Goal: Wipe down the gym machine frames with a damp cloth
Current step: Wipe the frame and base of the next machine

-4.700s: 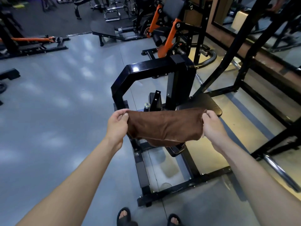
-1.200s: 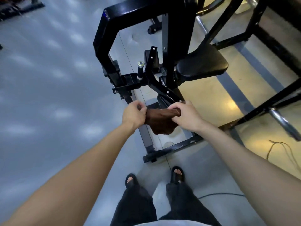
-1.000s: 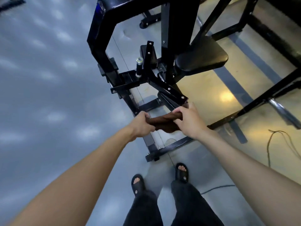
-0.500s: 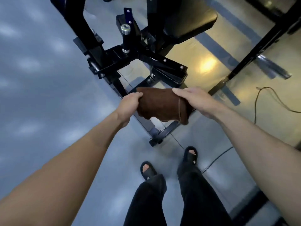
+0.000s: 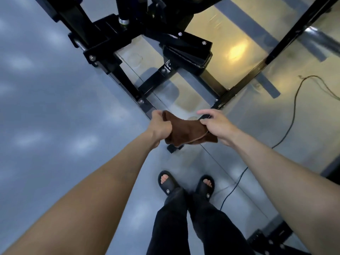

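Note:
A brown cloth (image 5: 185,131), folded into a thick wad, hangs between both hands low over the near corner of the black gym machine frame (image 5: 127,83). My left hand (image 5: 160,126) clutches its left end in a fist. My right hand (image 5: 215,124) pinches the right end, with the index finger sticking out. The cloth hides the frame's near corner, and only a black foot (image 5: 173,148) shows below it. Whether the cloth touches the base bar I cannot tell.
A black cable (image 5: 290,124) runs across the shiny floor at the right. A second black frame bar (image 5: 276,52) slants away at the upper right. My sandalled feet (image 5: 185,183) stand just behind the machine's corner. Another black base (image 5: 266,238) sits at the bottom right.
The view has tilted further down and the hands have dropped toward the frame's base corner. The cloth has been bunched tighter between them.

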### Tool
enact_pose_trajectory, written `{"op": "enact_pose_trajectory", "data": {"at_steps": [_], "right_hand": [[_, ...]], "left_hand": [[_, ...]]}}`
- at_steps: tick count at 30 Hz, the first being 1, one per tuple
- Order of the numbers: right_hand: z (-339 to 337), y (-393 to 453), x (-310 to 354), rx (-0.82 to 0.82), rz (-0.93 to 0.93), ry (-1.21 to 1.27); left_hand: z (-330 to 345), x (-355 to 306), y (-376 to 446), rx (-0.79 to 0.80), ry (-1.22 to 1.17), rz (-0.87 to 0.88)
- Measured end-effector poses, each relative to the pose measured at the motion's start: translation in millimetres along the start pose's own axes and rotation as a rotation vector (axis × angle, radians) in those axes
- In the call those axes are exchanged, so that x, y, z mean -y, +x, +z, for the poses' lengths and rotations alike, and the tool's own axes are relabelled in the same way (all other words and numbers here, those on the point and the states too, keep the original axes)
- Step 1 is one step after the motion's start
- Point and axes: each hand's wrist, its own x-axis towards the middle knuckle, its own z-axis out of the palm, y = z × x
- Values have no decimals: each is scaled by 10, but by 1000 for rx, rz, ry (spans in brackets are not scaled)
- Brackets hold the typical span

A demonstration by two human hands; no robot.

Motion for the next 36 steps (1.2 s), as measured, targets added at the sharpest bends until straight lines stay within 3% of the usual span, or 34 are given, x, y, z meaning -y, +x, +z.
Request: {"op": "enact_pose_trajectory", "data": {"at_steps": [3, 6, 10, 14, 17, 22, 26, 30, 34, 36], "right_hand": [[175, 286, -362, 69, -75, -149], [328, 561, -673, 131, -216, -468], [458, 967, -1206, 76, -342, -653], [552, 1237, -1505, 31, -392, -807], [687, 1660, -1781, 28, -258, -760], [1011, 2524, -2127, 174, -136, -451], [1219, 3164, -2253, 193, -239, -463], [1278, 3707, -2157, 131, -384, -691], [1348, 4142, -2046, -7, -446, -916], [1321, 4217, -1996, 18, -464, -983]], "left_hand": [[244, 260, 261, -48, 191, 10], [351, 424, 447, -31, 141, -63], [497, 885, 843, 68, 340, -74], [617, 1325, 1283, 45, 453, -6], [662, 1664, 1777, -41, 389, 77], [761, 2229, 2628, -4, -41, 52], [878, 2460, 3266, -78, -203, 87], [902, 2536, 3814, -87, -83, 197], [873, 2412, 4248, -107, 265, 353], [795, 2305, 4332, -70, 352, 403]]}}
